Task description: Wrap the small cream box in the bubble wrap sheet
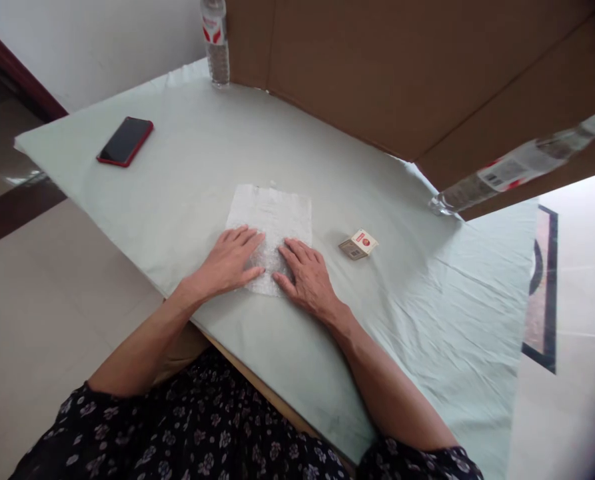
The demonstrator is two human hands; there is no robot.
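A whitish, see-through sheet that looks like bubble wrap [272, 210] lies flat on the cloth-covered table. My left hand [232, 259] rests palm down on its left side, fingers stretched out. On the right side of the sheet lies my right hand [304, 272], also palm down with its fingers apart. The two thumbs point towards each other with a small gap between them. To the right of my right hand sits a small folded card or box [359, 244], cream and brown with a red mark.
A phone with a red edge [126, 141] lies at the left of the table [187, 160]. Large brown cardboard [352, 73] stands along the back. One water bottle [216, 50] stands at its left end, another bottle [517, 167] at its right. The near table edge is by my body.
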